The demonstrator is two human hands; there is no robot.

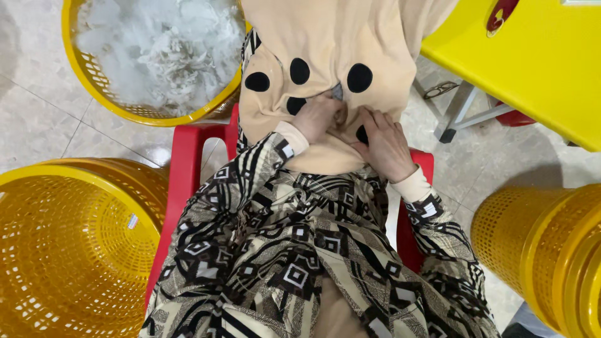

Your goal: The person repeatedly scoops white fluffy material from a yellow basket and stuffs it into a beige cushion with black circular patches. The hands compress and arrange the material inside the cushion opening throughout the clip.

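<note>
Partly hidden, left hand [320, 116] and right hand [385, 143] pinch the beige cloth [325, 44].

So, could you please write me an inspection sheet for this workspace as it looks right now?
Surface: red chair, seat mostly covered by the person's patterned clothing; tiled floor around it.
Job's things: beige fabric with black dots, draped over the lap.
Clutter: yellow basket of white stuffing at top left; empty yellow basket at left; stacked yellow baskets at right.
Grippers: left hand and right hand both press on the fabric, pinching it near its middle.
Cables: nothing seen.
Surroundings: yellow table at top right, with a red object on it.
</note>
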